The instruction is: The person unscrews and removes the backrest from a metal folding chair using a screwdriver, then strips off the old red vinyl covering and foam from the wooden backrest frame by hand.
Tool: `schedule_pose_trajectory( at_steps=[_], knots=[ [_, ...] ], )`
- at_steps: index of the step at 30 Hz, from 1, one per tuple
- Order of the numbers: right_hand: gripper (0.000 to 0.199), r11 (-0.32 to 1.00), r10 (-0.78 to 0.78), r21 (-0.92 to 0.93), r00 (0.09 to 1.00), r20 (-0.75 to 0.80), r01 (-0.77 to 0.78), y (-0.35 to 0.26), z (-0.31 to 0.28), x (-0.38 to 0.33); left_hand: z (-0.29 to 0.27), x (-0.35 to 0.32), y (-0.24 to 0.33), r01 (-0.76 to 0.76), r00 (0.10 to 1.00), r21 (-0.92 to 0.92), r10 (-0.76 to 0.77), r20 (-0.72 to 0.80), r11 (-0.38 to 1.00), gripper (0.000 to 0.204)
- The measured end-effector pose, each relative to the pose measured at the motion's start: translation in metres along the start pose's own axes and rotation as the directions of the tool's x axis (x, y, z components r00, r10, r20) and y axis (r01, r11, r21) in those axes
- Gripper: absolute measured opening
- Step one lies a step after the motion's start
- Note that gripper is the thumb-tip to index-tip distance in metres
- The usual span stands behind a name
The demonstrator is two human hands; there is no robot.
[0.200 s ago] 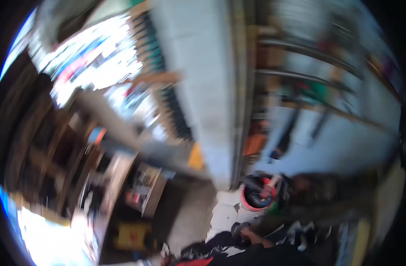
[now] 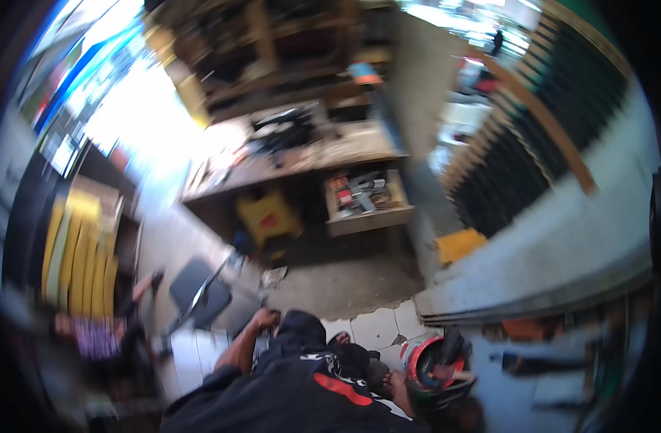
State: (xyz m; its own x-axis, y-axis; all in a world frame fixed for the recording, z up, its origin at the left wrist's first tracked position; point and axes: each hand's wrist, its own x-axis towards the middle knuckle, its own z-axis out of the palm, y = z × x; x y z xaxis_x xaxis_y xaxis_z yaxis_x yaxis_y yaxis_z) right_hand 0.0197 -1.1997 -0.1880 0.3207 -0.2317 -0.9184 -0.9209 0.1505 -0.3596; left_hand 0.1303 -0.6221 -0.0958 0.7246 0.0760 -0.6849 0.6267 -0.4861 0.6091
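My left hand [image 2: 267,317] is raised beside my dark-clothed knee, its fingers curled together. Whatever it may hold is too blurred to make out. Low on the other side, my right hand [image 2: 395,381] lies against a dark grey rounded shape [image 2: 376,374], probably clothing over my leg, with its fingers partly spread. Just right of that hand stands a red-rimmed bucket [image 2: 410,359] with dark items and a pale handle-like piece [image 2: 460,375] inside. My black shirt [image 2: 272,397] with a red patch fills the lower middle.
Ahead stands a wooden workbench [image 2: 287,162] with a pulled-out drawer [image 2: 370,220] of small parts and a yellow container [image 2: 269,216] beneath. An office chair [image 2: 200,289] and another person [image 2: 96,335] are at left. A pale wall [image 2: 605,224] runs along the right.
My view has swung left, bringing the workbench to the middle and the chair and other person into sight. My left arm shows more fully; my right hand stays low beside the bucket.
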Motion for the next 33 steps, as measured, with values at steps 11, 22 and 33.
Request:
schedule_pose_trajectory(
  at_steps=[11, 22, 33],
  knots=[
    [0.016, 0.858, 0.021, -0.508, 0.983, 0.180, 0.075, -0.140, 0.036, 0.010, 0.106, -0.243, -0.178, 0.495, 0.666, -0.752, -0.746, 0.007, 0.434, 0.040],
    [0.024, 0.531, -0.097, -0.748, 0.906, 0.413, 0.398, -0.172, 0.345, -0.092, 0.084, -0.272, -0.255, 0.271, 0.565, -0.922, -0.821, -0.081, 0.278, 0.039],
    [0.033, -0.076, -0.076, -0.703, 0.699, 0.711, 0.707, -0.073, 0.561, -0.223, -0.211, -0.259, -0.334, 0.187, 0.153, -0.373, -0.402, -0.903, 0.909, 0.032]
  ],
)
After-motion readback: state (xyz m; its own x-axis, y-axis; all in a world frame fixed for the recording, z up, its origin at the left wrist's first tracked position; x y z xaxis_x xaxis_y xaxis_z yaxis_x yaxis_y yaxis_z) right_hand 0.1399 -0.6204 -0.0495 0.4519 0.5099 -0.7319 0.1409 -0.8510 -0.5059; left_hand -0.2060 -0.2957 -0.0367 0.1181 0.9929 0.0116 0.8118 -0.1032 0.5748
